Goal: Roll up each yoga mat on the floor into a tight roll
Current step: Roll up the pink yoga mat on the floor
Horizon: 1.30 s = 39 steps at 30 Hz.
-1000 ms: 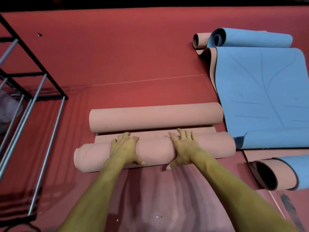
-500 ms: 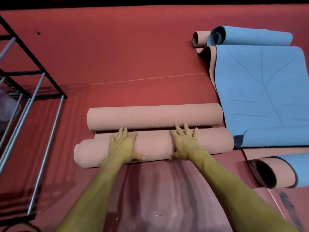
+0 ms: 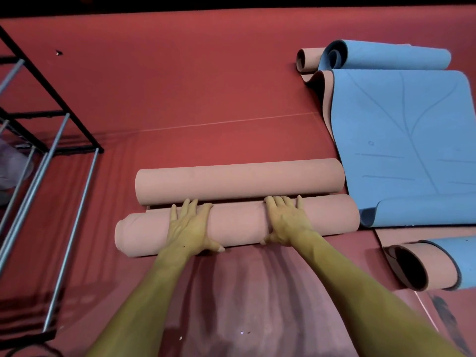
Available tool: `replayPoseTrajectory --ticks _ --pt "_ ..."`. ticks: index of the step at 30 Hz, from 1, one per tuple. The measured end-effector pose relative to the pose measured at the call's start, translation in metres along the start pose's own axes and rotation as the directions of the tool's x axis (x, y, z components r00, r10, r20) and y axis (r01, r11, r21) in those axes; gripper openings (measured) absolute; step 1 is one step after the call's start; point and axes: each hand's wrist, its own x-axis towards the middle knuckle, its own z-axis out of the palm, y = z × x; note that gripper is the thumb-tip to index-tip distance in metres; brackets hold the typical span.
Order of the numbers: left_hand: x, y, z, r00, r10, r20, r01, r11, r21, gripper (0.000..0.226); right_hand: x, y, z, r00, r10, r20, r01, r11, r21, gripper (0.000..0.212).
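The near pink roll (image 3: 239, 225) lies crosswise on the red floor (image 3: 180, 86) right in front of us, and both our hands are on top of it. Our left hand (image 3: 189, 226) lies flat over the roll left of its middle, fingers straight and spread toward the far side, the thumb down at the near edge. Our right hand (image 3: 287, 221) lies the same way right of the middle, fingers stretched over the crest, thumb tucked at the near side. Neither hand wraps around the roll; both press down on it with flat palms. The roll's left end shows a slightly uneven, cone-like face.

Just beyond it, parallel and touching or nearly so, lies a second pink roll (image 3: 239, 181), fully wound. A thin strip of pink mat shows in the dark gap between the two; we cannot tell which roll it belongs to.

To the right, a blue mat (image 3: 401, 140) with dark line markings lies spread open, its near edge folded over and its left edge curled to show a pink underside. Beyond it sits a blue-and-pink curled mat (image 3: 381, 55), loosely wound. At the near right, another loose roll (image 3: 427, 266) with a pink outside and blue inner face shows its open dark end.

On the left stands a metal rack (image 3: 49, 140) with black frame bars and silver rods.
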Motion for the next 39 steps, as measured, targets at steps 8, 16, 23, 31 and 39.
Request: replayPoseTrajectory --ticks 8,16,23,31,39 --pt "0.006 0.001 -0.006 1.0 0.012 -0.022 -0.009 0.989 0.149 0.118 0.013 0.005 -0.011 0.991 -0.026 0.134 0.033 0.998 -0.046 0.109" --pt "-0.004 -0.002 -0.011 0.987 0.029 0.155 -0.039 0.997 0.063 0.114 0.007 0.007 -0.016 0.954 -0.039 0.297 0.023 0.998 0.055 0.123" --pt "-0.005 0.001 -0.011 0.969 0.009 0.247 -0.012 1.0 0.013 0.148 -0.003 0.008 -0.015 0.983 -0.033 0.18 -0.008 0.975 0.222 0.128" --pt "-0.005 -0.002 -0.013 0.982 0.03 0.188 -0.006 0.992 -0.128 0.132 -0.005 0.002 -0.006 0.974 -0.085 0.208 0.092 0.995 -0.026 0.144" --pt "-0.008 -0.003 -0.01 0.992 0.027 0.12 -0.015 0.995 -0.099 0.126 -0.002 0.0 -0.008 0.987 -0.069 0.146 0.064 0.997 0.037 0.117"
